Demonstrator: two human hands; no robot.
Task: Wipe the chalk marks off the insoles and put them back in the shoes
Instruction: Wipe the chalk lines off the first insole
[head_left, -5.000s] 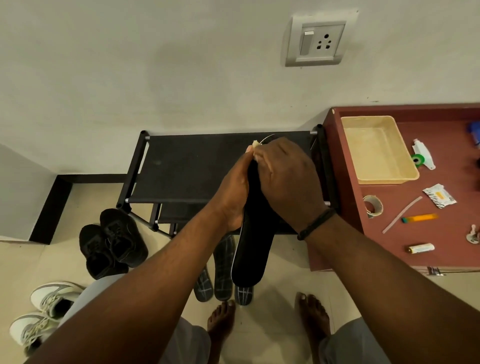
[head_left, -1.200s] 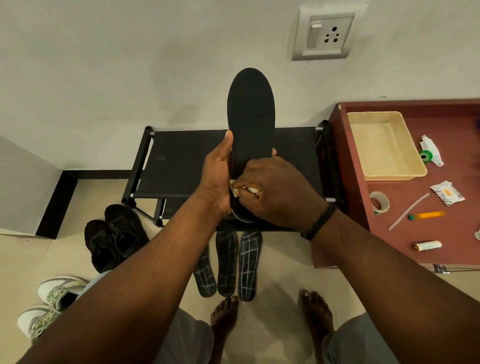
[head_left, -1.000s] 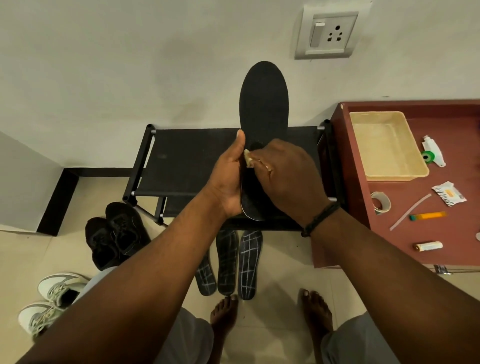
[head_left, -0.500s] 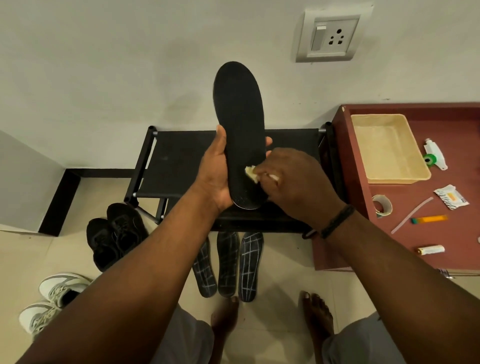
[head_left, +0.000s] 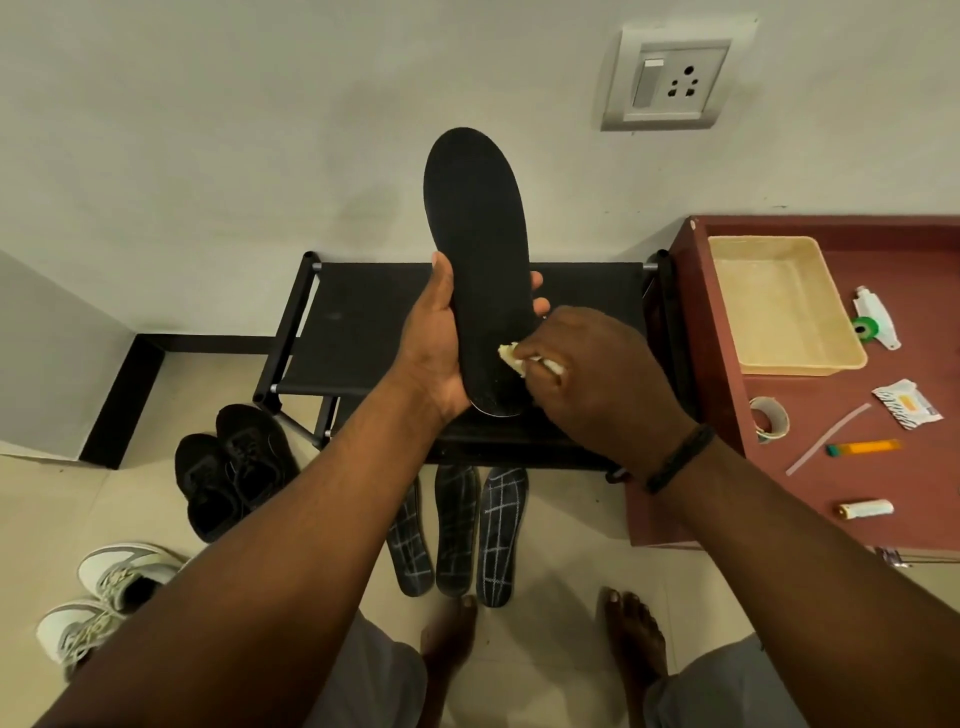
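My left hand (head_left: 434, 345) grips a black insole (head_left: 480, 249) upright by its lower half, toe end up in front of the wall. The insole's face looks plain black. My right hand (head_left: 597, 379) pinches a small pale cloth (head_left: 511, 357) and presses it against the insole's lower right edge. Three more insoles (head_left: 457, 530) with white chalk grid lines lie side by side on the floor below. A pair of black shoes (head_left: 234, 467) stands on the floor to the left, and a pair of white and grey sneakers (head_left: 104, 597) sits at the lower left.
A black shoe rack (head_left: 363, 322) stands against the wall behind my hands. To the right is a red-brown table (head_left: 831, 483) with a cream tray (head_left: 779, 306), a tape roll (head_left: 769, 418), a pen, a packet and a small tube. My bare feet stand on the tiled floor.
Five seconds ago the insole hung toe down; it has since been turned toe up. Over the last second my right hand rubbed the cloth from the insole's middle down to its lower right edge.
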